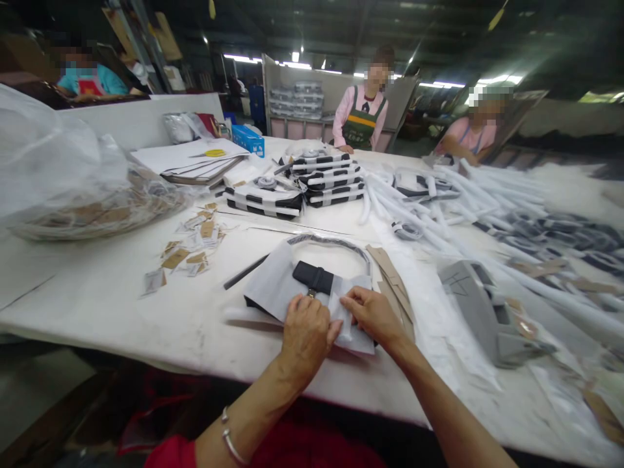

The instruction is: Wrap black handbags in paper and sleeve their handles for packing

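Note:
A black handbag partly covered in white wrapping paper (pixel 268 279) lies flat before me, its black flap strap (pixel 312 276) and metal clasp showing. Its wrapped handle (pixel 341 242) arches away from me. My left hand (pixel 308 328) rests on the bag just below the clasp, fingers bent over the paper; whether it grips anything is hidden. With thumb and forefinger together, my right hand (pixel 370 312) pinches a raised piece of the white paper at the bag's right side. Brown cardboard pieces (pixel 392 286) lie right of the bag.
A grey tape dispenser (pixel 487 312) stands at right, among white foam strips (pixel 433 234). Small tags (pixel 182 250) are scattered at left beside a big plastic bag (pixel 97 188). Stacked wrapped bags (pixel 331 179) lie beyond. A co-worker in an apron (pixel 363 117) stands across the table.

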`<state>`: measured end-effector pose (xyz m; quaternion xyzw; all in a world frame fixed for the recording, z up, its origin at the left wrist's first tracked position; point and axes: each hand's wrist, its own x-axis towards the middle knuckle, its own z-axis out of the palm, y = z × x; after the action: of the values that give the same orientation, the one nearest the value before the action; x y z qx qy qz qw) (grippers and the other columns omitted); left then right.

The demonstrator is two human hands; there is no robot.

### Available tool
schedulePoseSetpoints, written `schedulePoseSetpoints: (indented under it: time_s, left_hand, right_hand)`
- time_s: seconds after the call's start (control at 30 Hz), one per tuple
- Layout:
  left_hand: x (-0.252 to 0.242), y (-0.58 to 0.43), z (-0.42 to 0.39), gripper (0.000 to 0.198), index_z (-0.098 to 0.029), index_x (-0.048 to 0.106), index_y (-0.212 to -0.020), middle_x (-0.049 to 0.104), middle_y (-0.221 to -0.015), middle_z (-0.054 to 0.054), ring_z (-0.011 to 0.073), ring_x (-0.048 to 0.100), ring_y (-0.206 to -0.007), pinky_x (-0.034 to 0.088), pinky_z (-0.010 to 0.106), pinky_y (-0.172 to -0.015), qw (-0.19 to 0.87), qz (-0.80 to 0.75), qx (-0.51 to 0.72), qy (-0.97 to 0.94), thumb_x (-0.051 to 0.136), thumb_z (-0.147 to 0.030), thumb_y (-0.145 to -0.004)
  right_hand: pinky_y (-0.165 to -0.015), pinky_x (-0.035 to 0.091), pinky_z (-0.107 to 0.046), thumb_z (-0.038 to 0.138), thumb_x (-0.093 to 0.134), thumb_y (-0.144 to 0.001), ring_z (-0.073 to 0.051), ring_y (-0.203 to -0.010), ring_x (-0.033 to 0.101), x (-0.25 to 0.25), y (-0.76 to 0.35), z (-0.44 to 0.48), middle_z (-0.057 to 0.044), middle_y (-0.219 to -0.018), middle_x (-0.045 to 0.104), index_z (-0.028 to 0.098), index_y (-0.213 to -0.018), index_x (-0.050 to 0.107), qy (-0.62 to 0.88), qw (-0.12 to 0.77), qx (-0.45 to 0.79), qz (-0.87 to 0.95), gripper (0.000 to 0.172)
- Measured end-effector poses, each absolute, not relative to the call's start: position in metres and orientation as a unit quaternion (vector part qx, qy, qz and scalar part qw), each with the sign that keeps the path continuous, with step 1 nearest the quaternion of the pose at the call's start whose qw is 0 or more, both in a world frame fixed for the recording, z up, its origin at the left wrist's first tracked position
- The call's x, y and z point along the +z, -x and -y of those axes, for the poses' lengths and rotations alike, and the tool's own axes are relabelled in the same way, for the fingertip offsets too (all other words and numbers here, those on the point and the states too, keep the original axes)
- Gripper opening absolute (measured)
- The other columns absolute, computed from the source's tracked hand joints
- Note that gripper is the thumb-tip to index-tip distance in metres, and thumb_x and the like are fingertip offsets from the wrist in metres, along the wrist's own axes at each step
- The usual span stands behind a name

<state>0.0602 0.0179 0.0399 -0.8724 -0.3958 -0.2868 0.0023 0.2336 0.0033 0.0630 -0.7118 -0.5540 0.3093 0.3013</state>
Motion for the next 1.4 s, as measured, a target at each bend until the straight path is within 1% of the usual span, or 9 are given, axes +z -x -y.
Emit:
schedulePoseSetpoints:
  time_s: [0.27,0.57,0.7,0.8,0.87,0.97,1.13,1.27,1.4]
  left_hand:
    - [0.042,-0.055,-0.021,0.027,-0.018,0.055,-0.071,0.059,-0.077,0.004,0.0235,0.056,-0.083,0.046,0.045,-0.088,-0.033,0.372,-0.282,0.884,0.071,-0.035,-0.086]
    - [0.040,-0.056,-0.022,0.028,-0.018,0.054,-0.075,0.057,-0.076,0.004,0.0234,0.057,-0.081,0.047,0.043,-0.083,0.011,0.375,-0.279,0.884,0.065,-0.040,-0.089]
    - [0.039,-0.057,-0.023,0.024,-0.017,0.056,-0.093,0.061,-0.095,0.008,0.0248,0.058,-0.091,0.048,0.044,-0.085,0.023,0.369,-0.294,0.881,0.060,-0.041,-0.092]
    - [0.039,-0.056,-0.024,0.010,-0.018,0.056,-0.098,0.061,-0.114,0.010,0.0247,0.056,-0.110,0.043,0.045,-0.099,0.037,0.281,-0.344,0.895,0.053,-0.027,-0.096]
    - [0.038,-0.054,-0.022,0.010,-0.018,0.057,-0.091,0.064,-0.104,0.007,0.0220,0.058,-0.106,0.042,0.042,-0.100,0.033,0.221,-0.350,0.910,0.048,-0.019,-0.097]
    - [0.036,-0.049,-0.017,0.009,-0.018,0.058,-0.097,0.064,-0.091,0.004,0.0210,0.059,-0.089,0.047,0.038,-0.086,0.007,0.203,-0.309,0.929,0.051,-0.023,-0.097]
    - [0.030,-0.043,-0.007,0.038,-0.017,0.053,-0.121,0.063,-0.105,0.008,0.0254,0.058,-0.098,0.047,0.042,-0.089,0.009,0.228,-0.276,0.934,0.066,-0.031,-0.089]
    - [0.026,-0.044,-0.006,0.037,-0.017,0.054,-0.121,0.063,-0.104,0.008,0.0253,0.059,-0.097,0.047,0.043,-0.088,0.037,0.230,-0.282,0.931,0.067,-0.029,-0.088]
    - [0.023,-0.045,-0.006,0.037,-0.017,0.055,-0.120,0.063,-0.103,0.007,0.0253,0.059,-0.097,0.047,0.043,-0.090,0.042,0.238,-0.279,0.929,0.069,-0.026,-0.087]
  right_hand:
    - [-0.050,0.040,-0.022,0.042,0.055,-0.087,-0.012,-0.045,0.054,0.060,-0.232,0.000,0.004,-0.051,0.060,0.022,-0.074,0.064,0.718,0.311,0.282,0.555,0.025]
    - [-0.049,0.038,-0.022,0.038,0.060,-0.083,-0.012,-0.042,0.052,0.060,-0.230,-0.002,0.004,-0.047,0.058,0.022,-0.071,0.065,0.734,0.300,0.285,0.539,0.021]
    - [-0.050,0.034,-0.022,0.036,0.063,-0.080,-0.012,-0.047,0.054,0.054,-0.230,-0.006,0.004,-0.049,0.059,0.022,-0.069,0.064,0.747,0.275,0.267,0.543,0.018]
    - [-0.050,0.033,-0.022,0.036,0.064,-0.080,-0.012,-0.048,0.054,0.052,-0.230,-0.009,0.005,-0.048,0.058,0.021,-0.069,0.064,0.750,0.264,0.266,0.545,0.019]
    - [-0.049,0.032,-0.021,0.037,0.066,-0.079,-0.011,-0.046,0.052,0.051,-0.231,-0.010,0.005,-0.047,0.057,0.021,-0.068,0.064,0.754,0.260,0.267,0.540,0.019]
    - [-0.047,0.032,-0.021,0.036,0.069,-0.077,-0.010,-0.043,0.050,0.049,-0.232,-0.012,0.006,-0.045,0.055,0.020,-0.067,0.063,0.757,0.268,0.278,0.527,0.020]
    - [-0.047,0.033,-0.021,0.036,0.069,-0.077,-0.010,-0.042,0.050,0.053,-0.226,-0.010,0.005,-0.044,0.054,0.018,-0.068,0.062,0.745,0.306,0.280,0.522,0.021]
    - [-0.045,0.041,-0.024,0.042,0.054,-0.088,-0.013,-0.046,0.056,0.068,-0.227,0.002,0.000,-0.058,0.063,0.020,-0.089,0.064,0.724,0.373,0.277,0.510,0.024]
    - [-0.048,0.048,-0.031,0.053,0.062,-0.082,-0.022,-0.058,0.064,0.087,-0.277,0.040,-0.007,-0.076,0.071,0.025,-0.098,0.064,0.709,0.524,0.221,0.417,0.033]
